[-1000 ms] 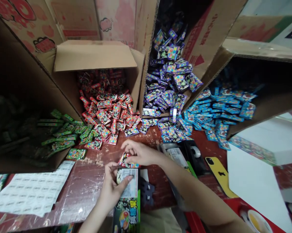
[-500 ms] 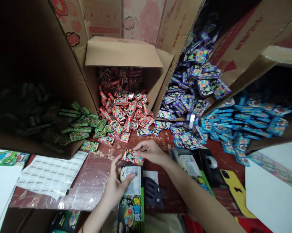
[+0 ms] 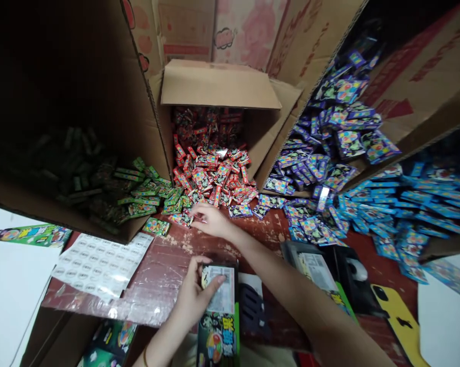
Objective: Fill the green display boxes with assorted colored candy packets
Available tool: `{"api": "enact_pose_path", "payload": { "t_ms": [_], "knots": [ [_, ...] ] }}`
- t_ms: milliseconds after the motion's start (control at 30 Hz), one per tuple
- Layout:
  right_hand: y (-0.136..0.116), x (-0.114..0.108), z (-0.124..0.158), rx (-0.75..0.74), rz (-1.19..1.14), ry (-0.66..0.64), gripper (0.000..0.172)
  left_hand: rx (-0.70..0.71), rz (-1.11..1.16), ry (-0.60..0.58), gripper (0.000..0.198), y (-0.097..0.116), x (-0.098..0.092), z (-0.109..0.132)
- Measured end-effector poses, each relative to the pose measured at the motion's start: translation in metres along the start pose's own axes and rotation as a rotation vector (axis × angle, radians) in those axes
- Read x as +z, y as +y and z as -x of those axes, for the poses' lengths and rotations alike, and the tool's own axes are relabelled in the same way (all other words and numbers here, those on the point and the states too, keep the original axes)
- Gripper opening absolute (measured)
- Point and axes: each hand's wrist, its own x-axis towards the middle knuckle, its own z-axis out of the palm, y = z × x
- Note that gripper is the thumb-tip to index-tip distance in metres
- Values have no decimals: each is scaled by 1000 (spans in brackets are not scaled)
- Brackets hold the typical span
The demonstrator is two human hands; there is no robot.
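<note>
1. While the left hand (image 3: 198,296) is grasping the black-and-green box (image 3: 216,326) from its left side, its thumb is lying across the pale label (image 3: 221,300) on the top face.
2. The box itself is sitting at the near edge of the red table (image 3: 157,283), right in front of the person, with a dark slotted piece (image 3: 252,306) lying just to its right.
3. Over to the right hand (image 3: 213,223): its bent fingertips are meeting at a red-and-black packet (image 3: 181,219) at the front of the heap, and I cannot tell whether they are gripping it or only touching.
4. Behind that hand, red packets (image 3: 214,178) are spilling from an open carton (image 3: 220,85); green packets (image 3: 140,196) are lying to the left, purple packets (image 3: 309,168) and blue packets (image 3: 390,204) to the right.
5. Out wide, a sticker sheet (image 3: 103,262) is lying left, while a second box (image 3: 321,272) and a yellow phone (image 3: 400,323) are resting right.
</note>
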Motion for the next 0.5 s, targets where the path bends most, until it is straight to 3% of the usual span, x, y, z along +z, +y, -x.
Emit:
{"api": "enact_pose_path", "payload": {
  "t_ms": [100, 200, 267, 367, 433, 500],
  "knots": [
    [8, 31, -46, -85, 281, -1, 23, 13, 12, 47, 44, 5, 1, 4],
    [22, 40, -58, -49, 132, 70, 11, 0, 20, 104, 44, 13, -2, 8],
    [29, 31, -45, 80, -212, 156, 15, -4, 28, 142, 45, 18, -5, 8],
    [28, 2, -3, 323, -785, 174, 24, 8, 53, 212, 49, 25, -9, 4],
    [21, -20, 28, 443, -975, 212, 30, 12, 76, 233, 50, 28, -9, -1],
    [12, -40, 54, 499, -1015, 335, 36, 3, 88, 189, 50, 27, -6, -6]
  ]
}}
